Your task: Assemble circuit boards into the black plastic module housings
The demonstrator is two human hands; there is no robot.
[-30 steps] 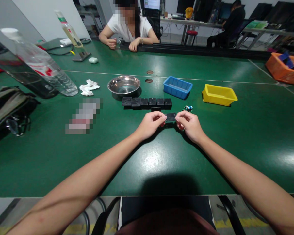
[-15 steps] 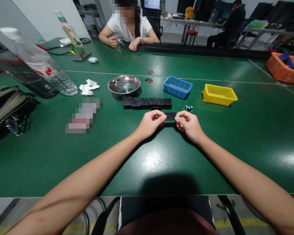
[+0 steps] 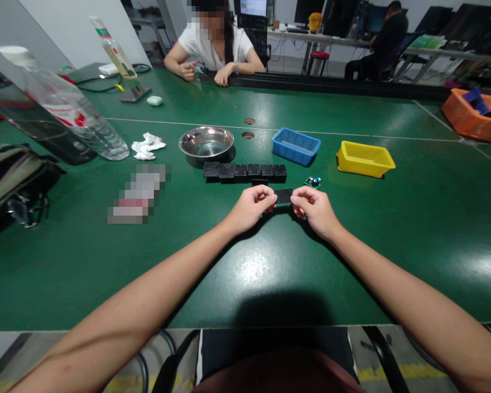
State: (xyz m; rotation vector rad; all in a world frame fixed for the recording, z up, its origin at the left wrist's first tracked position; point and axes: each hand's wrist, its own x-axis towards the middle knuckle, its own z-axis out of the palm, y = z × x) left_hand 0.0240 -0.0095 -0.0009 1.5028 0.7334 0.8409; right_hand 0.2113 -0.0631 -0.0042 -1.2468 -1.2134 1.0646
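Between my two hands is a flat black rectangular plastic piece [image 3: 283, 196], held just over the green table. My left hand [image 3: 254, 206] pinches its left end with thumb and fingers. Its right end is pinched by my right hand [image 3: 314, 207]. Right behind my left fingers lies another small black part [image 3: 259, 182], partly hidden. Farther back runs a row of several black square cases [image 3: 253, 170]. A small green circuit board [image 3: 313, 182] with components rests just beyond my right hand.
A steel bowl [image 3: 207, 143], a blue bin [image 3: 296, 146] and a yellow bin [image 3: 365, 159] stand beyond the row. Bottles [image 3: 79, 112], crumpled tissue [image 3: 148, 146] and a bag [image 3: 18, 185] are at left, an orange basket [image 3: 474, 114] far right. A person [image 3: 219, 52] sits opposite.
Both hands keep their pinch on the black piece, which looks slightly more tilted. The whole view has shifted a touch; otherwise nothing visibly differs.
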